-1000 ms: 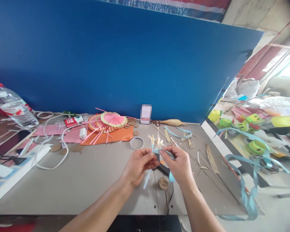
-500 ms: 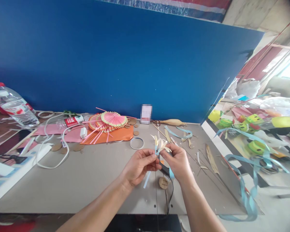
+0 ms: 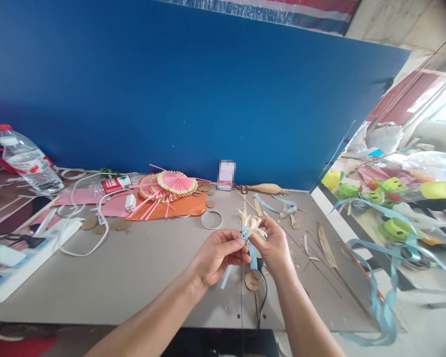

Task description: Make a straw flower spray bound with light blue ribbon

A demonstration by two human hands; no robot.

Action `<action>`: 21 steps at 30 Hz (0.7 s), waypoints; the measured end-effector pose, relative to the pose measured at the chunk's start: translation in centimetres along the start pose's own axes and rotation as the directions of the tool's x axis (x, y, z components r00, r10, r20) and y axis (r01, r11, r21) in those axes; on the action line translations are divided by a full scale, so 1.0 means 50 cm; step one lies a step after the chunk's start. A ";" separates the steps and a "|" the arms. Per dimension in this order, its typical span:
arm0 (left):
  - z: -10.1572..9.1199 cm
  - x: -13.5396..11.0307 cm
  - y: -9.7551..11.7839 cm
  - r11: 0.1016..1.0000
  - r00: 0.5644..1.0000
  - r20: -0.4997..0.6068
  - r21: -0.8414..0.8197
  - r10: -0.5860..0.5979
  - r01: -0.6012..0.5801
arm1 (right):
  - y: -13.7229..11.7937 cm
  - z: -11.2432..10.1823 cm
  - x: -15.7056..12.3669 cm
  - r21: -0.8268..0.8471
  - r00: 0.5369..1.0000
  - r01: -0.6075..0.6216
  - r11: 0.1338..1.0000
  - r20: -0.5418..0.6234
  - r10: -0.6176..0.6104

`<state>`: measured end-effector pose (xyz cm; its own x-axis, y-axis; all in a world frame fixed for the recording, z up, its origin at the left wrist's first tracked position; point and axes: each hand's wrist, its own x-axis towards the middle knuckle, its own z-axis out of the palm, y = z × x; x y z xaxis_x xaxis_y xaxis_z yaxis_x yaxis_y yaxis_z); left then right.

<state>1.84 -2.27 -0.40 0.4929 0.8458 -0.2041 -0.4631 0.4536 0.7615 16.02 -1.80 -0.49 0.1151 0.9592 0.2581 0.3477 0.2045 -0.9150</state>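
Note:
A small flower [image 3: 253, 225] with cream, husk-like petals is held up between my hands over the table. My left hand [image 3: 223, 253] pinches its base, where light blue ribbon [image 3: 252, 255] wraps around and hangs down. A thin ribbon end slants out below my left fingers. My right hand [image 3: 273, 243] is closed at the flower's right side, thumb and fingers at the petals and ribbon; the exact grip is partly hidden. Behind the ribbon, a black object [image 3: 259, 264] with a cord is mostly covered. A round wooden disc [image 3: 251, 281] lies just below.
Pink paper fans [image 3: 176, 183] lie on orange paper [image 3: 193, 206] at the back left. A white power strip [image 3: 33, 263] and water bottles [image 3: 33, 163] stand left. A tape ring [image 3: 211, 219], dried husks [image 3: 326, 245] and loose ribbon [image 3: 382, 297] lie around. A blue panel [image 3: 208, 89] rises behind.
The wide blue ribbon piece now hangs straight below the flower between my hands, covering most of the black object. My hands have barely moved; the view has shifted slightly.

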 end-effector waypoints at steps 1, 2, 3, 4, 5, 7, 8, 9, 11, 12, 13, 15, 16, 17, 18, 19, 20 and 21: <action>0.001 0.000 0.000 1.000 1.000 -0.003 -0.005 0.001 -0.001 | 0.002 0.001 -0.001 -0.015 1.000 0.001 1.000 -0.012 -0.002; 0.002 0.000 -0.001 1.000 1.000 -0.007 -0.006 0.002 -0.002 | 0.003 0.002 -0.001 -0.030 1.000 0.002 1.000 -0.024 -0.003; 0.003 0.000 -0.001 1.000 1.000 -0.014 -0.006 0.001 -0.001 | 0.004 0.003 -0.001 -0.050 0.999 0.003 0.999 -0.043 -0.005; 0.004 0.001 -0.002 1.000 1.000 -0.024 -0.005 -0.001 0.001 | 0.005 0.003 -0.001 -0.079 0.997 0.006 0.997 -0.070 -0.011; 0.004 0.002 -0.003 1.000 0.999 -0.036 -0.003 -0.003 0.003 | 0.006 0.003 0.000 -0.115 0.994 0.012 0.993 -0.103 -0.024; 0.003 0.004 -0.005 1.000 0.998 -0.057 -0.003 -0.005 0.005 | 0.009 0.003 0.001 -0.191 0.985 0.033 0.981 -0.162 -0.065; 0.002 0.005 -0.007 1.000 0.998 -0.064 -0.008 -0.004 0.004 | 0.011 0.003 0.002 -0.221 0.980 0.046 0.974 -0.180 -0.087; 0.001 0.006 -0.008 1.000 0.998 -0.068 -0.015 -0.006 0.005 | 0.012 0.003 0.003 -0.239 0.976 0.056 0.969 -0.189 -0.104; -0.001 0.008 -0.010 0.999 0.998 -0.068 -0.034 -0.019 0.016 | 0.015 0.002 0.004 -0.249 0.975 0.066 0.966 -0.191 -0.116; -0.001 0.009 -0.011 0.999 0.997 -0.067 -0.046 -0.029 0.026 | 0.016 0.002 0.004 -0.251 0.975 0.064 0.966 -0.191 -0.114; -0.001 0.009 -0.011 0.998 0.997 -0.065 -0.056 -0.039 0.035 | 0.017 0.001 0.004 -0.253 0.975 0.062 0.966 -0.191 -0.113; -0.001 0.009 -0.012 0.996 0.997 -0.063 -0.074 -0.048 0.044 | 0.020 0.001 0.005 -0.256 0.977 0.059 0.965 -0.185 -0.109; 0.000 0.009 -0.012 0.996 0.997 -0.059 -0.081 -0.048 0.043 | 0.020 0.001 0.006 -0.253 0.979 0.058 0.966 -0.173 -0.105; 0.000 0.009 -0.013 0.996 0.997 -0.054 -0.085 -0.046 0.041 | 0.021 0.001 0.006 -0.243 0.984 0.054 0.969 -0.153 -0.093; 0.000 0.010 -0.014 0.996 0.998 -0.047 -0.086 -0.043 0.039 | 0.021 0.002 0.007 -0.219 0.990 0.045 0.975 -0.123 -0.073; 0.000 0.010 -0.015 0.996 0.998 -0.040 -0.084 -0.039 0.036 | 0.020 0.002 0.007 -0.181 0.996 0.030 0.983 -0.081 -0.045; 0.000 0.010 -0.016 0.996 0.999 -0.033 -0.078 -0.037 0.034 | 0.019 0.003 0.007 -0.133 0.999 0.013 0.991 -0.031 -0.017; 0.000 0.010 -0.017 0.997 0.999 -0.027 -0.068 -0.035 0.033 | 0.018 0.004 0.008 -0.080 1.000 -0.004 0.997 0.020 0.005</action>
<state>2.47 -2.23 -1.14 0.4886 0.8367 -0.2473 -0.4952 0.4993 0.7110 16.17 -1.19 -1.25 0.0985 0.9639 0.2473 0.4204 0.1850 -0.8883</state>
